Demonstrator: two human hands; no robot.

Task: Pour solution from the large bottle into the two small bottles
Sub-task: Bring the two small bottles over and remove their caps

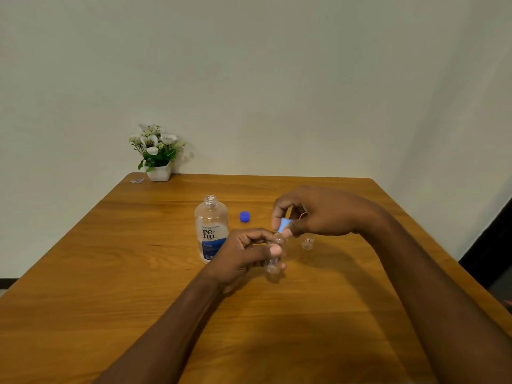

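The large clear bottle (211,228) with a blue and white label stands uncapped on the wooden table (110,273). Its blue cap (245,216) lies just to its right. My left hand (246,256) grips a small clear bottle (274,256) above the table, right of the large bottle. My right hand (313,212) pinches a light blue cap (284,225) at the top of that small bottle. A second small clear bottle (308,242) stands on the table under my right hand, partly hidden by it.
A white pot of white flowers (156,153) stands at the table's far left corner against the wall. A small clear wrapper (137,180) lies beside it. The table's right edge drops to a dark floor.
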